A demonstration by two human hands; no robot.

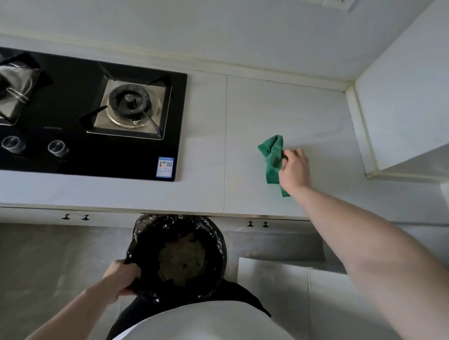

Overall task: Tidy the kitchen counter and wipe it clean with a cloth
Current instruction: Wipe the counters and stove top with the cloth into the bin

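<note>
- We see the pale table [293, 107] running the width of the view, a hard, flat, smooth-looking top; we judge it will let a cloth glide with light pressure and needs no holding at all.
- The black hob [79, 131] is set into its left part, glassy and rigid, with raised burner supports that a cloth could snag on.
- Below the table's front edge we hold the bin [178, 256], lined with a black bag and carrying some scraps. It looks light; the liner is thin and slippery, so we judge the rim is the place to take it, not the loose plastic.
- Our left hand [122, 277] is curled closed over the near-left rim of the bin, forearm coming up from the lower left.
- The green cloth [271, 157] lies bunched on the table right of the hob, well apart from it. It is soft, limp and light; we would grip it in a wad near its middle so that a broad fold stays flat on the surface.
- Our right hand [294, 168] is closed on the cloth's right side, fingers pinching the folds, arm stretched forward nearly straight from the lower right.
</note>
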